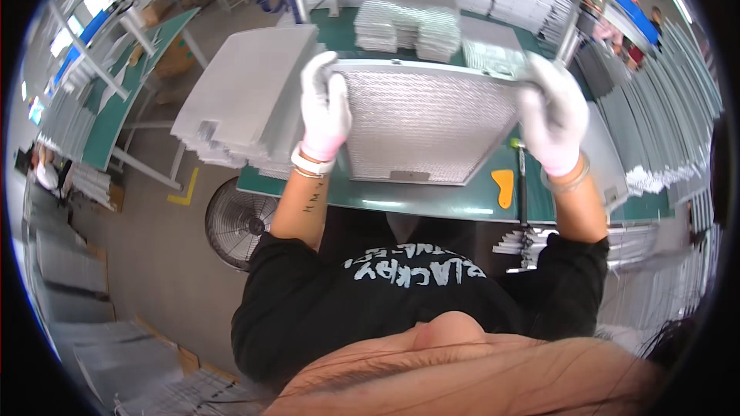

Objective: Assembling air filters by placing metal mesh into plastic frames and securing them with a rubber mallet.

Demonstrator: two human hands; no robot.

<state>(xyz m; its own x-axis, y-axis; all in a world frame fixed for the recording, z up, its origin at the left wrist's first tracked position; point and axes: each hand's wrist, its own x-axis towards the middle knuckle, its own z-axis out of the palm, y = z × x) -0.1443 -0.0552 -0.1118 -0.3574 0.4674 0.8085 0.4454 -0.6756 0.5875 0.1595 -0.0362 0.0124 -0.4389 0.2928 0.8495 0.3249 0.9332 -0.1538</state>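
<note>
A framed metal mesh filter panel point(420, 119) is propped between my two white-gloved hands over the green workbench point(385, 199), its far edge raised. My left hand point(324, 104) is closed on the panel's far left corner, thumb along the face. My right hand point(553, 112) grips the far right corner and is slightly blurred. Right of the panel's near edge lie a yellow-orange plastic piece point(503, 187) and a dark-handled tool with a green end point(522, 181), which looks like a hammer.
Flat grey panels are stacked point(239, 85) to the left. Wavy silvery mesh sheets point(408, 19) are piled behind, and more panels point(655, 92) stand in rows at right. A floor fan point(243, 223) stands below the bench's left end. Another green table point(139, 92) is farther left.
</note>
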